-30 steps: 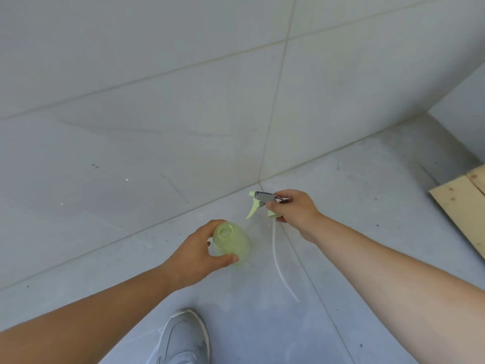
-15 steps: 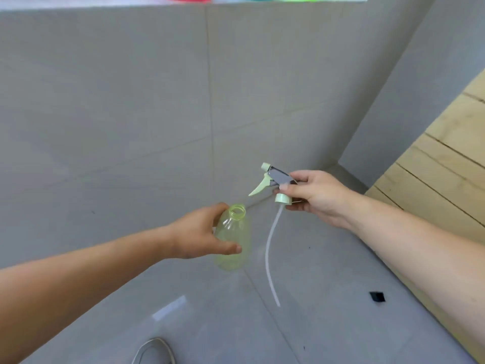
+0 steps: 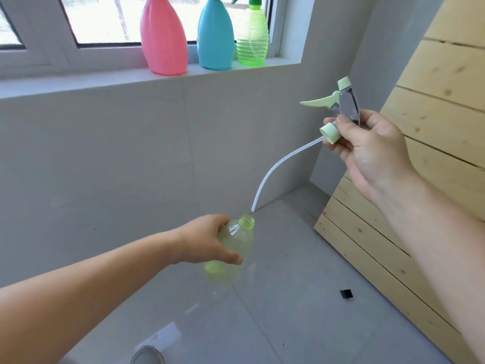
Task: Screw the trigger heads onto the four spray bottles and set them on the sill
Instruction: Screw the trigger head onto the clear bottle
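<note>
My left hand (image 3: pixel 207 243) grips a pale yellow-green clear bottle (image 3: pixel 233 256), tilted with its open threaded neck pointing up and right. My right hand (image 3: pixel 367 145) holds a pale green and grey trigger head (image 3: pixel 341 106) up at the right. Its clear dip tube (image 3: pixel 273 169) curves down and its tip hangs just above the bottle's mouth. On the white sill (image 3: pixel 105 80) stand a pink bottle (image 3: pixel 163 38), a blue bottle (image 3: pixel 215 35) and a ribbed green bottle (image 3: pixel 252 40), their tops cut off by the frame.
Pale wooden boards (image 3: pixel 420 143) lean against the wall at the right. A small black scrap (image 3: pixel 346 294) lies on the grey tiled floor. The toe of a shoe (image 3: pixel 147 355) shows at the bottom edge. A grey tiled wall rises below the sill.
The view has lifted from the floor to the sill. Both hands rose; the right one lifted the trigger head higher, bringing the tube's tip over the bottle's mouth.
</note>
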`<state>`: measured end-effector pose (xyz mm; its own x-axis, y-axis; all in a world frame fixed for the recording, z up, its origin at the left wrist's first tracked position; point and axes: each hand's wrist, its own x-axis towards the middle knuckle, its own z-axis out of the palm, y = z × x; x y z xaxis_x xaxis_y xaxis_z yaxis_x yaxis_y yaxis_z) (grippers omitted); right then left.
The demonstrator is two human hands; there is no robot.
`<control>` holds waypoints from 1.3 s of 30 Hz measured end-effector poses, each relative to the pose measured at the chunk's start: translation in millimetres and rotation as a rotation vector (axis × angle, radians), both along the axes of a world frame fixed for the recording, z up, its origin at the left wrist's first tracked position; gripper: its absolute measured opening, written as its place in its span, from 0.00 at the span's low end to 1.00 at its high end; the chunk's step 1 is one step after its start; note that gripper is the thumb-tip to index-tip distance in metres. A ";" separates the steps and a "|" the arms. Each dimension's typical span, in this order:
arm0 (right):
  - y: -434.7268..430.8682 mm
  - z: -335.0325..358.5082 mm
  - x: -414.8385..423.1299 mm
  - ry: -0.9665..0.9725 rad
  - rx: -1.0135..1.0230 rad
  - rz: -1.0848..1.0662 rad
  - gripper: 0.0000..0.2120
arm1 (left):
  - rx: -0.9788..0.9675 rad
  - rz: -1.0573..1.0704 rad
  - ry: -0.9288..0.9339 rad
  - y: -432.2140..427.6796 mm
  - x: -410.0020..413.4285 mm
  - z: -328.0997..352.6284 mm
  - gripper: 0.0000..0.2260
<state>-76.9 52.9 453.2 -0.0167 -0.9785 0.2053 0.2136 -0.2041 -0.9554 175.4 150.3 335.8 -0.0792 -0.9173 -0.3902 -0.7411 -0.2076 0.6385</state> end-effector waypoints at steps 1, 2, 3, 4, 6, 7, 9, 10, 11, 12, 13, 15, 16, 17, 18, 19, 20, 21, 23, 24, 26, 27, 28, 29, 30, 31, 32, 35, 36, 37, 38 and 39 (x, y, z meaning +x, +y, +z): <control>1.2 -2.7 0.3 0.014 -0.002 0.000 0.04 | -0.001 -0.002 0.003 0.6 -2.6 -0.1 0.20; 2.5 -5.9 1.0 0.031 -0.002 0.003 0.04 | -0.002 0.001 0.015 0.2 -4.3 -0.2 0.20; 3.8 -9.2 2.1 0.052 -0.001 0.008 0.04 | -0.004 0.005 0.030 0.1 -5.9 -0.2 0.20; 4.9 -12.0 3.0 0.070 0.001 0.015 0.04 | -0.007 0.006 0.042 -1.3 -7.1 -0.3 0.20; 8.1 -17.8 5.7 0.104 0.015 0.047 0.05 | 0.001 0.000 0.077 -3.2 -8.3 -2.5 0.19; 10.3 -20.5 7.2 0.127 0.027 0.075 0.06 | 0.010 -0.002 0.103 -4.2 -9.3 -3.9 0.19; 15.8 -27.1 11.4 0.198 0.062 0.163 0.06 | 0.016 -0.006 0.168 -6.1 -12.0 -4.4 0.21; 18.5 -31.8 14.0 0.260 0.078 0.222 0.07 | 0.008 -0.004 0.201 -7.0 -14.0 -2.9 0.23; 21.5 -36.7 17.0 0.328 0.089 0.282 0.08 | -0.006 0.003 0.238 -8.2 -16.2 -0.9 0.24; 24.0 -41.7 19.9 0.386 0.095 0.335 0.09 | -0.021 0.007 0.274 -9.8 -18.2 0.7 0.25; 26.0 -46.0 22.6 0.428 0.098 0.378 0.10 | -0.035 0.010 0.308 -11.4 -20.2 2.2 0.26; 27.6 -51.4 26.6 0.474 0.097 0.432 0.09 | -0.057 0.006 0.340 -12.6 -23.2 5.0 0.27; 26.9 -52.8 27.7 0.484 0.095 0.448 0.09 | -0.068 -0.001 0.345 -12.8 -24.2 5.5 0.28; 26.2 -53.0 28.0 0.491 0.091 0.460 0.09 | -0.075 -0.005 0.346 -13.2 -25.0 5.1 0.29; 24.9 -53.0 28.0 0.500 0.084 0.469 0.10 | -0.082 -0.012 0.349 -13.2 -25.9 5.3 0.29; 23.6 -52.5 28.2 0.515 0.067 0.479 0.10 | -0.094 -0.014 0.353 -13.7 -25.6 5.5 0.29; 22.9 -51.9 28.1 0.533 0.048 0.491 0.10 | -0.107 -0.020 0.358 -13.8 -25.5 6.3 0.28; 22.1 -51.3 28.0 0.552 0.030 0.508 0.11 | -0.118 -0.022 0.357 -14.4 -25.6 6.6 0.28; 20.2 -49.6 27.0 0.590 0.010 0.552 0.12 | -0.129 -0.030 0.358 -15.4 -25.1 6.9 0.28; 19.3 -49.0 26.0 0.605 0.010 0.581 0.13 | -0.127 -0.033 0.356 -15.3 -24.4 6.7 0.29; 17.7 -49.1 23.8 0.618 0.024 0.635 0.15 | -0.115 -0.044 0.347 -14.5 -23.1 7.1 0.30; 16.8 -50.0 22.9 0.619 0.034 0.653 0.15 | -0.108 -0.049 0.340 -14.3 -22.3 7.0 0.31; 16.8 -50.5 22.7 0.621 0.045 0.663 0.16 | -0.103 -0.055 0.334 -14.1 -21.8 6.9 0.32; 16.7 -51.4 23.1 0.626 0.053 0.666 0.15 | -0.098 -0.059 0.329 -14.0 -21.4 6.4 0.33; 17.1 -51.6 23.9 0.640 0.052 0.658 0.15 | -0.090 -0.063 0.331 -14.0 -21.2 6.0 0.33; 16.9 -52.6 25.2 0.663 0.043 0.639 0.14 | -0.079 -0.064 0.337 -13.7 -21.4 6.0 0.33; 17.5 -53.7 26.8 0.691 0.029 0.612 0.13 | -0.070 -0.063 0.347 -13.7 -21.6 6.4 0.32; 19.9 -57.9 34.0 0.753 -0.017 0.514 0.12 | -0.070 -0.057 0.367 -12.4 -24.0 10.1 0.27; 21.4 -58.7 36.9 0.755 -0.036 0.490 0.12 | -0.067 -0.056 0.383 -12.3 -24.7 11.1 0.27; 21.6 -59.7 38.0 0.730 -0.038 0.488 0.12 | -0.060 -0.053 0.402 -12.3 -25.3 12.1 0.27; 21.6 -58.7 37.6 0.681 -0.020 0.508 0.12 | -0.054 -0.049 0.417 -12.9 -25.5 13.0 0.28; 19.9 -57.8 35.5 0.624 0.006 0.546 0.13 | -0.052 -0.046 0.423 -13.7 -25.0 13.3 0.28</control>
<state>-41.4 72.8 395.4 0.5768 -0.8168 0.0144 -0.2881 -0.2199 -0.9320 150.3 136.6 349.1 -0.2634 -0.9269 -0.2675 -0.4195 -0.1396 0.8970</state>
